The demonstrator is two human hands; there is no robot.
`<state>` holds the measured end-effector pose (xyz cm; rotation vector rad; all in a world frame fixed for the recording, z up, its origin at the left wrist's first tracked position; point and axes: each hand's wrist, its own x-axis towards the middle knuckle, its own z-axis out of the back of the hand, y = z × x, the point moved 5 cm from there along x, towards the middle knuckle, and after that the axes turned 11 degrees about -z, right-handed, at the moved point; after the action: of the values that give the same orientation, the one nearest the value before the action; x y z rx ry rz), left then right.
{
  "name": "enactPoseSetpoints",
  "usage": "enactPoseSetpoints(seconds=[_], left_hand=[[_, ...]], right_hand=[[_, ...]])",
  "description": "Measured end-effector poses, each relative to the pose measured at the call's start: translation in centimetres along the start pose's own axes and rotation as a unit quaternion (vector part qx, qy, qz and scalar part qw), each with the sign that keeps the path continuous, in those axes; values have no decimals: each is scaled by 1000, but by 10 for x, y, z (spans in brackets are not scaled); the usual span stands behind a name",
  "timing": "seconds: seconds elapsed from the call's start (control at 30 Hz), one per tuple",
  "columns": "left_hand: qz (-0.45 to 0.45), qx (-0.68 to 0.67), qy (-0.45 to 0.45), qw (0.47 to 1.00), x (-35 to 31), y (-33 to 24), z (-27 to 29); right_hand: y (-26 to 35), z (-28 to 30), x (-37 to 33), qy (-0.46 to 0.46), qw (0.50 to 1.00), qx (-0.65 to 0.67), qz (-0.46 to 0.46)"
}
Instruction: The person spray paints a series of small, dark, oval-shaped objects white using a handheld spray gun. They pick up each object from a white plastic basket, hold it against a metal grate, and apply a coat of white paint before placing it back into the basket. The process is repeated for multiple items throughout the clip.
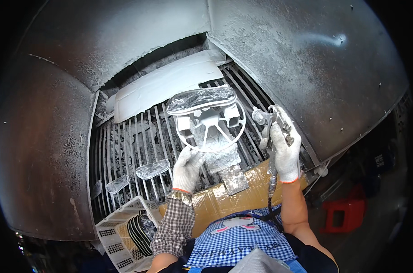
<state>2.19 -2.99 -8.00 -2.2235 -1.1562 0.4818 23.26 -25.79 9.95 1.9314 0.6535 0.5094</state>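
My right hand (286, 150), in a white knit glove, is closed around a grimy spray gun (266, 119) with a hose running down from it. My left hand (188, 167), gloved too, has its curled fingers at the near rim of a white spoked wheel (207, 146). Two white block-like supports stand up from the wheel. Across its far side lies an oblong panel (202, 99) faced with wrinkled, shiny film and edged in white. A whitish, powder-coated base (222, 160) shows beneath the wheel. My left fingertips are partly hidden.
Metal slats (124, 150) span the booth floor, with a white sheet (167, 84) at the back. Smaller film-faced oblong pieces (152, 169) sit toward the left. A white plastic basket (120, 223) holds several dark-edged pieces. Cardboard (202, 202) lines the front; a red stool (345, 214) stands right.
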Motion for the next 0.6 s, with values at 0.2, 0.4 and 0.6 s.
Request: enactPoseSetpoints(seconds=[0.2,0.4,0.6], left_hand=[[-32,-2,-70,997,-2,-1,6],[73,-40,-40,996,-18,52,-14],[76,-77,-7,994,-20,59,-42]], right_hand=[[5,5,-10,-16,1000,-5,21],[9,-5,-25,-7,999,-46,-13],[8,1,-28,3,999,-45,-13]])
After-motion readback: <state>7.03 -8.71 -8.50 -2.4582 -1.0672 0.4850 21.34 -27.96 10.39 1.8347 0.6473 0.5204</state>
